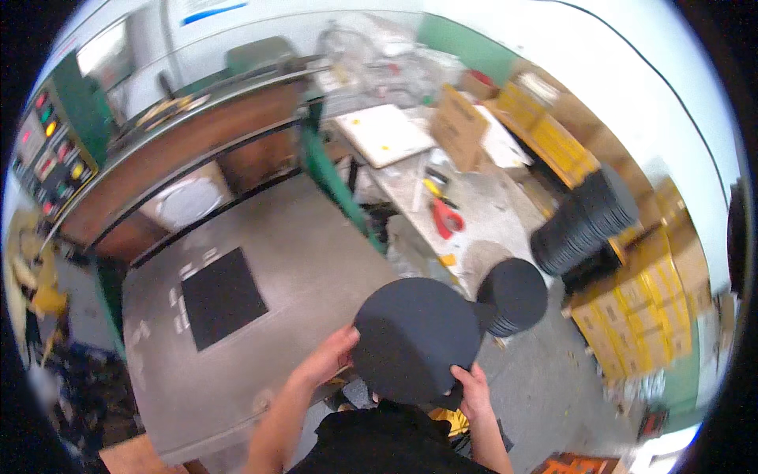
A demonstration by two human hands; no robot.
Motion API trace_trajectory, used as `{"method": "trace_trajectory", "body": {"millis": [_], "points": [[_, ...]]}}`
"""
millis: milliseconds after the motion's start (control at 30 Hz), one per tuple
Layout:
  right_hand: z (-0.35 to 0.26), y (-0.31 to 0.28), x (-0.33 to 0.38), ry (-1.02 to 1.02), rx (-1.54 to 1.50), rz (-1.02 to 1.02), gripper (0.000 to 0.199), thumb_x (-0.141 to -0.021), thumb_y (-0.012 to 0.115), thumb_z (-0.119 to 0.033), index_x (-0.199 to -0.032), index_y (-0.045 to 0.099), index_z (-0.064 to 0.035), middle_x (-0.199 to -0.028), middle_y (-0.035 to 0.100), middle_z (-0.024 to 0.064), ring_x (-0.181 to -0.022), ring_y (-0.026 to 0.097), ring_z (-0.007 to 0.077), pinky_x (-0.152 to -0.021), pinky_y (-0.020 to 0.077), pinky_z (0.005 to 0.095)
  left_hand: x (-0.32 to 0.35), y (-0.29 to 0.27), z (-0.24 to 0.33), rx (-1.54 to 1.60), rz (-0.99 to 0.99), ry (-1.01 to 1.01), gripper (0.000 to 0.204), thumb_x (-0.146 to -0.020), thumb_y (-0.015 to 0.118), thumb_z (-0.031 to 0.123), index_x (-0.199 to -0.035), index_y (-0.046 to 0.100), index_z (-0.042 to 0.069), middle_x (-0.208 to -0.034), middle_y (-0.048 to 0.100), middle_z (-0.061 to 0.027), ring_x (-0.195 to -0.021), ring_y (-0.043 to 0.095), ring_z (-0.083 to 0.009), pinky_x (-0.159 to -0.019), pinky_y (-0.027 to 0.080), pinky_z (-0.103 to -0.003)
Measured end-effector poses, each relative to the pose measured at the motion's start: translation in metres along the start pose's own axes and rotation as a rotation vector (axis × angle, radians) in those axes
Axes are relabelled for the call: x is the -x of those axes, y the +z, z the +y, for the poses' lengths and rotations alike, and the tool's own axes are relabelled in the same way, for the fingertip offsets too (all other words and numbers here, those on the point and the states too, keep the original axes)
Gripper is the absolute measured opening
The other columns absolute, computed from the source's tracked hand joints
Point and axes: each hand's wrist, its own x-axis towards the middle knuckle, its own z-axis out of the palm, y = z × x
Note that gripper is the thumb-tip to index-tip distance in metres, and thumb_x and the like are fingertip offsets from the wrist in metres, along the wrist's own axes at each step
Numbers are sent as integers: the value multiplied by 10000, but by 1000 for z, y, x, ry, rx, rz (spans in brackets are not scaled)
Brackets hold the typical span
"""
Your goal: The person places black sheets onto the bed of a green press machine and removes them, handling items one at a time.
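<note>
Two hands are closed on one dark round disc [416, 338], held in the air near the grey metal tabletop [316, 276] of a press: the left hand [328, 359] is pinched on its left rim, the right hand [472, 389] on its lower right edge. The disc is judged thin, light and fairly stiff, with a matte face unlikely to slip; it is best taken by opposite rims, as here, so that it is not bent. A dark square pad [221, 296] lies on the tabletop, well apart from the disc. Just right of the disc a short stack of like discs [515, 296] is seen, and farther right a taller leaning stack [584, 221]. Brown cartons with yellow labels [632, 316] are piled at the right, more of them [545, 130] along the far wall. A panel with red, yellow and green buttons [51, 154] is set at the left.
</note>
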Motion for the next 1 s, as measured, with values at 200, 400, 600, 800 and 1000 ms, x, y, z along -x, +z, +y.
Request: {"method": "trace_trajectory", "body": {"millis": [200,400,600,800,1000], "points": [[3,-133,14,-14,21,32,226,-963,543,-154,-1125,597,-5,-892,680,68,-756,654,163,-628,513,292,-56,57,-73,-162,4,67,416,-928,543,67,-1334,458,32,-1206,592,-67,-1091,562,-181,-958,446,-328],[-50,-308,96,-173,205,472,249,-955,510,-158,-1085,593,37,-742,649,71,-659,617,147,-618,488,268,-164,137,-79,27,-104,100,413,-941,556,108,-1341,452,113,-1299,534,-62,-1201,506,-253,-971,432,-482],[-9,-402,126,-286,696,1055,209,-963,493,-172,-978,595,9,-673,625,98,-552,615,158,-521,481,282,-301,248,-148,254,-172,-7,407,-953,551,96,-1332,413,151,-1354,489,-68,-1239,478,-300,-1004,412,-567],[188,-511,117,167,1267,1428,316,-885,592,-197,-1108,514,12,-1173,602,190,-1013,623,325,-803,523,450,-353,297,-211,163,-4,-127,425,-983,507,131,-1379,356,173,-1404,444,-72,-1256,475,-312,-1017,398,-570],[216,-471,75,884,432,742,383,-852,599,-224,-1179,504,-48,-1077,557,149,-974,590,331,-796,482,420,-354,293,-219,45,139,-137,446,-979,531,165,-1384,347,138,-1426,420,-83,-1243,484,-300,-1027,379,-505]]}}
